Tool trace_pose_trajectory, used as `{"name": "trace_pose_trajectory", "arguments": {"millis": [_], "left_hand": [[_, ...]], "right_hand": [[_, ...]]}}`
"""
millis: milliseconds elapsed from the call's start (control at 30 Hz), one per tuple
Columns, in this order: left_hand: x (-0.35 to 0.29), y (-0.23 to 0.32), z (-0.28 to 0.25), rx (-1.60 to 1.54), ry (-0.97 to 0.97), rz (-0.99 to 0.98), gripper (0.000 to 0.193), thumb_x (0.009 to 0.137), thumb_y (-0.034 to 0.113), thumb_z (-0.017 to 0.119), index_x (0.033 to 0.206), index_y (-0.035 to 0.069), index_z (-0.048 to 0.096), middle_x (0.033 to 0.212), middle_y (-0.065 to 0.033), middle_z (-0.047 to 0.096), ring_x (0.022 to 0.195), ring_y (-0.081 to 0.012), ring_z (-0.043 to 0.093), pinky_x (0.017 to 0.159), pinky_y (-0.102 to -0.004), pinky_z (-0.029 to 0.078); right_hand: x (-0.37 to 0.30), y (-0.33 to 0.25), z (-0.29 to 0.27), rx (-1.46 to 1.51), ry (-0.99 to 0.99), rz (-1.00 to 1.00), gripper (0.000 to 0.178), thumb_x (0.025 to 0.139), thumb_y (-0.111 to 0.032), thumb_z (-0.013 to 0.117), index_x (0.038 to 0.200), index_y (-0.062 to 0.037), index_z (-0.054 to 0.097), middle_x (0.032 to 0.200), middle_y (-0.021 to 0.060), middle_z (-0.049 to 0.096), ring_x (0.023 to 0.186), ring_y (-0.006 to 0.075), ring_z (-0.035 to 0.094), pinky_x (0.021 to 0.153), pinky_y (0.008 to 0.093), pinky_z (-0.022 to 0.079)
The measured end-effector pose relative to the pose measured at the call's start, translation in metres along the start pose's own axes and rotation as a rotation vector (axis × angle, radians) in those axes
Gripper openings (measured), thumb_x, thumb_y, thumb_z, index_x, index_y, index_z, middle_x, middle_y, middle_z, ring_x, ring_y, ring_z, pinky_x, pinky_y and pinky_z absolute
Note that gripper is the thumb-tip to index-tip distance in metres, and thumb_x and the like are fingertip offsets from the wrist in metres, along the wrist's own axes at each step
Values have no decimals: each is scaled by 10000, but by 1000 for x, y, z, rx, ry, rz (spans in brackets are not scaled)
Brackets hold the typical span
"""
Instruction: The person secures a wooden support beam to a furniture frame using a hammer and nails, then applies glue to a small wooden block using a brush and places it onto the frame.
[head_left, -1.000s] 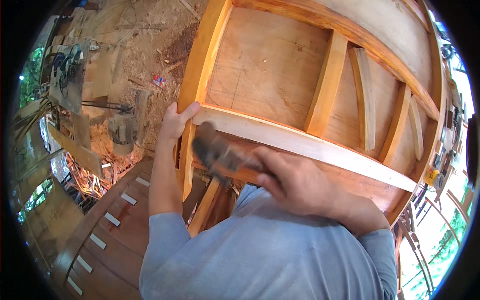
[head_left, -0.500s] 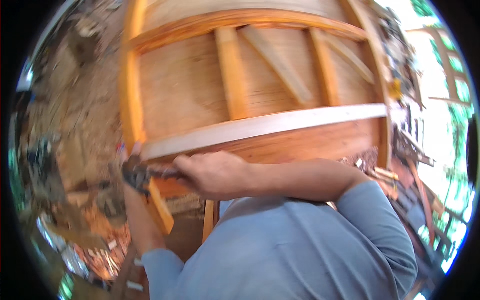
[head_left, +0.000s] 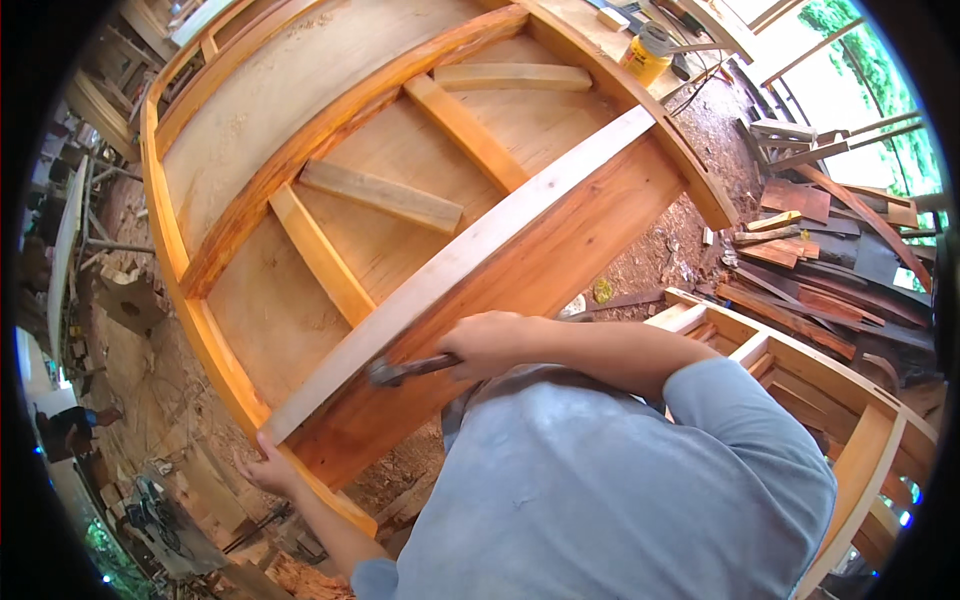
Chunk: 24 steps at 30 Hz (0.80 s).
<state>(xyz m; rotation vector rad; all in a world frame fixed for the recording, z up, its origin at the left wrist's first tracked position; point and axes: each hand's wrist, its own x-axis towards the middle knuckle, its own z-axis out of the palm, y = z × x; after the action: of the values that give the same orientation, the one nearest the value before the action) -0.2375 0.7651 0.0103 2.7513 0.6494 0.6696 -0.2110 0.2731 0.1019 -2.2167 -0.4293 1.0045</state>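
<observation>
Our right hand [head_left: 492, 342] clasps a metal-headed hammer [head_left: 408, 370] beside the smooth pale strip [head_left: 478, 258]; our left hand [head_left: 268, 471], fingers spread, touches the curved wooden frame [head_left: 224, 364] at its lower-left corner.

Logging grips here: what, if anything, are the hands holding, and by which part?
The right hand holds the hammer by its handle; the left hand touches the frame, grip unclear.

Head camera: looks steeply down over the wearer's light-blue cloth shirt [head_left: 610, 480]
Aim: faces the broad, curved, orange-brown wooden frame [head_left: 322, 255], close below
Fisheye breadth: spans wide, bending straight edges
</observation>
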Motion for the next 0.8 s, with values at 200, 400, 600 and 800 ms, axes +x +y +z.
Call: {"name": "trace_pose_trajectory", "arguments": {"millis": [200, 400, 600, 800], "left_hand": [[-100, 56, 26, -53, 162, 98, 451, 974, 291, 662, 1073, -148, 639, 1335, -274, 582, 1221, -392, 587, 1018, -474, 491], [-99, 72, 40, 495, -140, -345, 846, 1017, 614, 323, 1190, -149, 645, 1482, -327, 450, 1344, -466, 469, 1095, -493, 416], [-132, 238, 24, 305, -555, -49, 556, 978, 406, 531, 1131, -110, 669, 1129, -309, 684, 1048, -468, 655, 944, -521, 502], [-155, 408, -67, -618, -1352, 208, 220, 880, 131, 711, 1031, -21, 756, 1008, -103, 769, 869, -176, 711, 781, -317, 549]], "right_hand": [[-128, 101, -27, 101, 353, 327, 303, 852, -319, 664, 1004, -63, 719, 974, 196, 721, 979, 382, 687, 872, 488, 530], [-211, 197, -45, 118, 617, 492, 381, 797, -300, 705, 1102, -72, 695, 1017, 191, 712, 1038, 370, 668, 917, 464, 514], [-271, 254, -60, 255, 718, 605, 430, 764, -283, 751, 1116, -41, 695, 1017, 198, 718, 999, 364, 682, 899, 456, 523], [-310, 312, -47, 559, 938, 424, 463, 745, -253, 815, 1094, 26, 695, 861, 139, 703, 797, 218, 674, 745, 367, 516]]}}
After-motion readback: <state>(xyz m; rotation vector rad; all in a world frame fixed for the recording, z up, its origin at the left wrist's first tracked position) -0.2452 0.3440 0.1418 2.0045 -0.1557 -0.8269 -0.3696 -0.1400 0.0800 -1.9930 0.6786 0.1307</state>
